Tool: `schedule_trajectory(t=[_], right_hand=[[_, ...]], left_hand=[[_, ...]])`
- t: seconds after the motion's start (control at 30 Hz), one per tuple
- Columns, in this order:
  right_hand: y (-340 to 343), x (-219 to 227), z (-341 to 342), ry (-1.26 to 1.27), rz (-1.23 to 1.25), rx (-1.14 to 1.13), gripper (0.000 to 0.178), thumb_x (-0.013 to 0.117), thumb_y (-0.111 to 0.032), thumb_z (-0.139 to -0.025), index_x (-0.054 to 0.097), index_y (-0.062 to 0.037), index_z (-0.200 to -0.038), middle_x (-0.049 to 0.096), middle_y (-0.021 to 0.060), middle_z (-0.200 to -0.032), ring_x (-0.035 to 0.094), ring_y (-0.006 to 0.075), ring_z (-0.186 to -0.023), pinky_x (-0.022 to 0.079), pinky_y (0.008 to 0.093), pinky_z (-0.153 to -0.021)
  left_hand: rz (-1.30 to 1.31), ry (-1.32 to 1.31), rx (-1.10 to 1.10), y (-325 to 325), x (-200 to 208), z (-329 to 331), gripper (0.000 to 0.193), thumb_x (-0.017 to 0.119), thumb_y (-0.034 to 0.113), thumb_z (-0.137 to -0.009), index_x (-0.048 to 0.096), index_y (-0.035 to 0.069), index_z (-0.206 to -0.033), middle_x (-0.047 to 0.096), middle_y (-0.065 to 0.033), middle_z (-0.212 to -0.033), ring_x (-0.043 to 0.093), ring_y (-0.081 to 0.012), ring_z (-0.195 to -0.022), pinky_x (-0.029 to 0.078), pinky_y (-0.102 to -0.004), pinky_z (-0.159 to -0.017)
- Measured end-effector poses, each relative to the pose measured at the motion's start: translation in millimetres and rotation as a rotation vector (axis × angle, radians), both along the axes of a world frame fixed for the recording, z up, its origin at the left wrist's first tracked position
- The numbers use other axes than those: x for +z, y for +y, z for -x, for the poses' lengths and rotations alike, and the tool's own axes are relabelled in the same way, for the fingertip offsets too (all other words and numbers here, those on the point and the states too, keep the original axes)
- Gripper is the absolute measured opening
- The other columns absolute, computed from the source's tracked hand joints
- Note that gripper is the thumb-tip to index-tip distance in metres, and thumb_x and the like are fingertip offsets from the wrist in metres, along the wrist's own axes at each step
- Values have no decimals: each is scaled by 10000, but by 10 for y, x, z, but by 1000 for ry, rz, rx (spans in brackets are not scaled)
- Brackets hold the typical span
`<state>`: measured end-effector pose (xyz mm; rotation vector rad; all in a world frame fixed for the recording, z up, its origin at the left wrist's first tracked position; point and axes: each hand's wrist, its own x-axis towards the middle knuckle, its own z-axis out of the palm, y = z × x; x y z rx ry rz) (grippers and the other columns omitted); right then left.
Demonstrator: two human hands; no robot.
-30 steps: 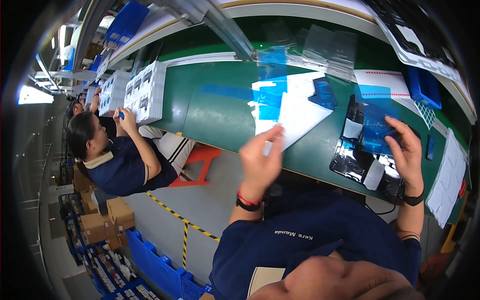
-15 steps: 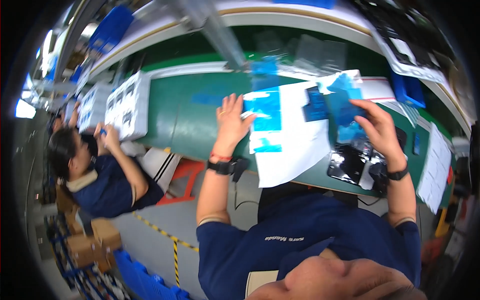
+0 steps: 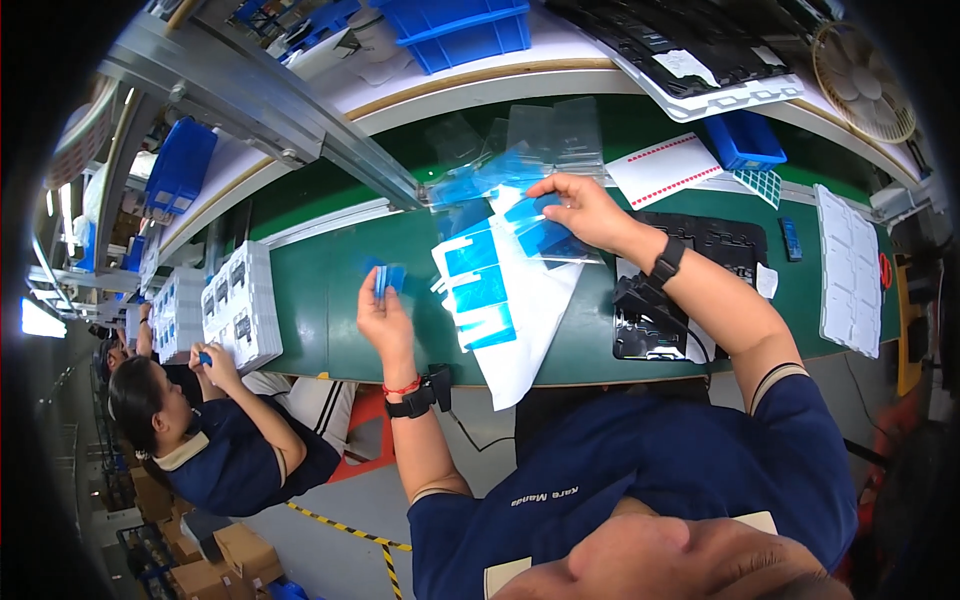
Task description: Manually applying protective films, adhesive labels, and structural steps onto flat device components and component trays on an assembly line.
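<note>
My left hand (image 3: 386, 325) is raised over the bench, pinching a small piece of blue film (image 3: 392, 279) between thumb and fingers. Over the top of a white sheet (image 3: 525, 365), my right hand (image 3: 590, 212) has thumb and fingertips closed on a blue film sheet (image 3: 540, 232). Blue film strips (image 3: 480, 291) lie in a row on the white sheet's left part. Behind it are loose blue films (image 3: 495, 176) and clear plastic sheets (image 3: 552, 135). A black moulded tray (image 3: 700, 240) lies under and beyond my right forearm.
A co-worker (image 3: 215, 440) sits at the left beside stacked white trays (image 3: 240, 305). A metal post (image 3: 340, 150) rises behind the bench. At the right are a small blue bin (image 3: 745, 140), a red-edged white card (image 3: 662, 168) and a white moulded tray (image 3: 848, 270).
My left hand has lifted off the blue film on the white sheet and moved left with a small film piece. My right hand has moved left across the sheet. The whole view has shifted.
</note>
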<state>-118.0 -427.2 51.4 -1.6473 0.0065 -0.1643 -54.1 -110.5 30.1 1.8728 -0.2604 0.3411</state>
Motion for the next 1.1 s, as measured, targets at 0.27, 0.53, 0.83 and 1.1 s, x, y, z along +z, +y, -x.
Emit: schedule_trajectory(t=[0.27,0.53,0.83,1.1], right_hand=[[264,-336,-268,38,181,27,228,638,-33,-801,642,-24,-1029,644,126,-1036,607,237,-952,465,322,-862],[219,-36,-114,-173,680,-146,331,667,-223,-811,633,-46,-1089,534,193,-1222,479,328,-1161,408,377,-950],[-129,681,836,-77,197,564,225,651,-195,-867,643,22,-928,647,21,-929,575,133,-926,439,304,-856],[-310,497,1332,95,-355,99,380,664,18,-808,467,-15,-1132,607,36,-819,590,75,-733,501,221,-652]], left_hand=[[701,83,-148,-59,879,469,81,574,78,-913,537,51,-980,642,-98,-898,653,-179,-774,531,-262,-561],[762,472,-448,-693,745,714,175,592,74,-898,513,32,-1048,660,-111,-894,668,-196,-708,559,-286,-491],[854,483,-410,-1205,648,778,333,602,59,-886,451,28,-1182,648,-96,-876,661,-188,-728,574,-294,-544],[827,599,-307,-1630,600,1085,757,589,169,-918,65,77,-1457,596,-196,-1090,655,-254,-877,562,-334,-682]])
